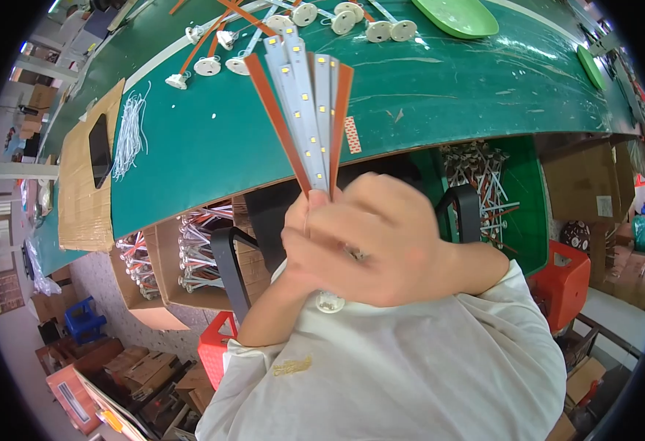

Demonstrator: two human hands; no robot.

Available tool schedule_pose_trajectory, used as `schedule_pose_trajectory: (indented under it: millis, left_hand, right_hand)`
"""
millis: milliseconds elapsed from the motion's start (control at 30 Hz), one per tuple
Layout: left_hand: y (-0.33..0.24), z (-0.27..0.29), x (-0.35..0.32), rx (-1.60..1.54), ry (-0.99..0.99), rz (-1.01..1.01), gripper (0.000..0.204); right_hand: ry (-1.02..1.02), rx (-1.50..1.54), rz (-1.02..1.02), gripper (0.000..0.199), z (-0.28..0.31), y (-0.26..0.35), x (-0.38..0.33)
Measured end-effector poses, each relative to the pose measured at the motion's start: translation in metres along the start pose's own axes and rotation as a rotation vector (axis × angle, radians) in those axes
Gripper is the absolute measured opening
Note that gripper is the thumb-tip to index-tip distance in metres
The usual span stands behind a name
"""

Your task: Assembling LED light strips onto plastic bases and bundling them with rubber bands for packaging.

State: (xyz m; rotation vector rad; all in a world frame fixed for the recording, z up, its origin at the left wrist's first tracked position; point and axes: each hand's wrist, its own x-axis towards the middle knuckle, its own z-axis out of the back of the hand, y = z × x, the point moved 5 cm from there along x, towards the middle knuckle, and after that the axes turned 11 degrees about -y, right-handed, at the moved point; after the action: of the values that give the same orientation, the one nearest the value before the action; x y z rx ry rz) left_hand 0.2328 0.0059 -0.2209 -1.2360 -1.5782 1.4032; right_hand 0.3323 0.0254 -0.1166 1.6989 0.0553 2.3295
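A fanned bundle of LED light strips (pixel 304 103), pale with small yellow chips and with orange-brown backs on the outer pieces, stands upright in front of my chest. My left hand (pixel 297 214) is closed round its lower end, thumb pressed on the strips. Crossing in front of it, my right hand (pixel 381 239) has its fingers curled in by the bundle and is smeared by motion; what it grips is hidden. Below both hands a round white end piece (pixel 330 301) pokes out against my shirt.
On the green table (pixel 190 147) lie more strips with round white ends (pixel 209 66), a green tray (pixel 458 16), white strings (pixel 130 136) and a dark phone (pixel 101 151) on cardboard. Filled cartons (pixel 159 275) and a green bin (pixel 532 198) stand below its edge.
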Motion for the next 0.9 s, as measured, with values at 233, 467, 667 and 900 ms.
schedule_pose_trajectory:
  millis: [233, 467, 667, 900]
  left_hand:
    - [0.010, 0.004, 0.010, -0.057, 0.075, -0.155, 0.040]
    - [0.012, -0.007, 0.013, -0.096, 0.081, -0.026, 0.037]
    - [0.011, -0.015, 0.014, -0.036, 0.220, -0.134, 0.035]
    - [0.014, -0.011, 0.016, -0.145, 0.305, 0.087, 0.034]
  right_hand:
    - [0.038, -0.063, -0.078, 0.035, 0.006, -0.016, -0.016]
    - [0.276, -0.111, -0.262, 0.031, 0.005, -0.027, -0.036]
    - [0.343, -0.141, -0.171, 0.027, 0.009, -0.037, -0.020]
    - [0.287, -0.064, -0.098, 0.029, 0.010, -0.046, -0.022]
